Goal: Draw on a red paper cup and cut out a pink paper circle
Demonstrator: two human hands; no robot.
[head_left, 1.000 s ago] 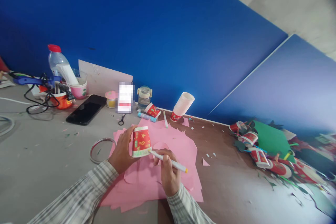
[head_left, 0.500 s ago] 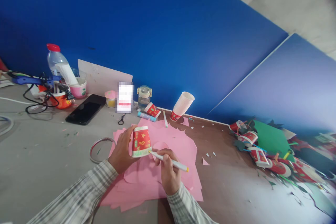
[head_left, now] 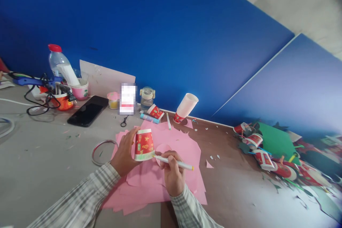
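My left hand is closed around a red paper cup, which is upside down with its wide white rim at the bottom. Green marks run along that rim. In my right hand is a white marker pen with a yellow end, and its tip meets the lower right of the cup's rim or stops very close to it. Under both hands lies a stack of pink paper with jagged edges.
A roll of tape lies left of the paper. Behind are small scissors, a phone, a glass jar, a tipped paper cup and a leaning cup stack. Several decorated cups lie at right by green card.
The marker has shifted slightly, its back end a little lower, with its tip still by the cup's rim. My left hand and the cup have hardly moved.
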